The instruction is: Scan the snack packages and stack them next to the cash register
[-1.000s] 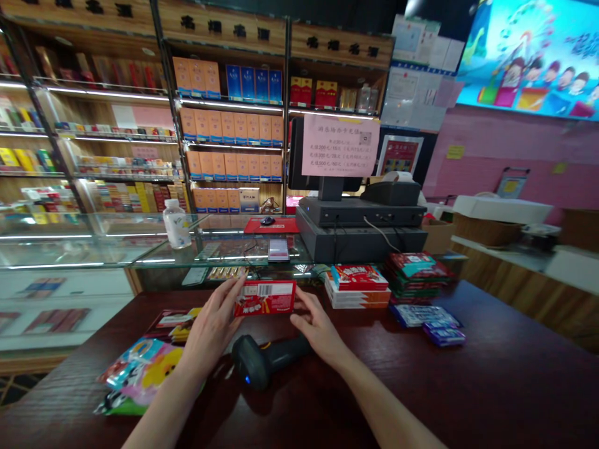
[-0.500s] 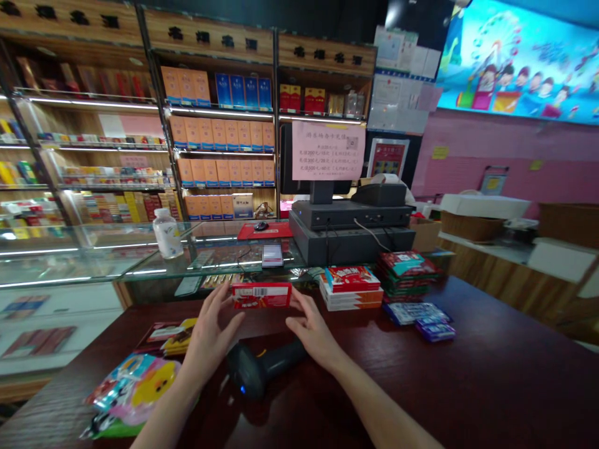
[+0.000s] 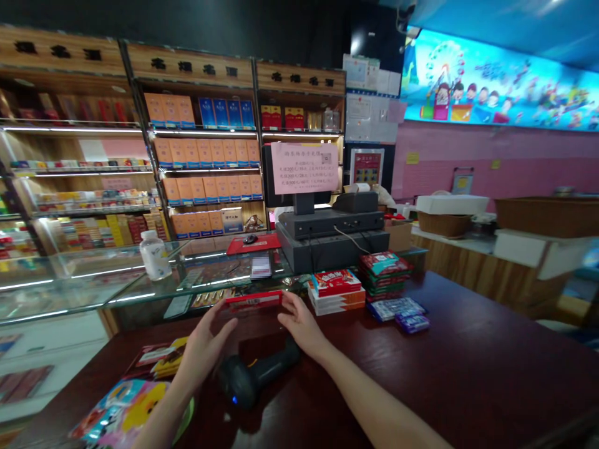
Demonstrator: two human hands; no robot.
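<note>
Box, red and thin [image 3: 254, 301], sits off the tabletop [image 3: 444, 374], at twelve o'clock from the black handheld scanner [image 3: 246, 377]. You carry it by its two short ends, fingers against each, so the likeliest trouble is a slip: if either side eases its pressure, it could tip or drop onto the tabletop or the scanner. Its long narrow edge faces you, so the broad face could be hard to read at this tilt. Your left hand [image 3: 202, 346] reaches in from seven o'clock, your right hand [image 3: 306, 327] from four, wrists low. The grip pinches the box between the hands; both thumbs are spread away, adding little support. At three o'clock, the stacked boxes [image 3: 337, 300] stand near your right fingers; snack bags [image 3: 140, 399] lie toward eight, beside your left forearm.
</note>
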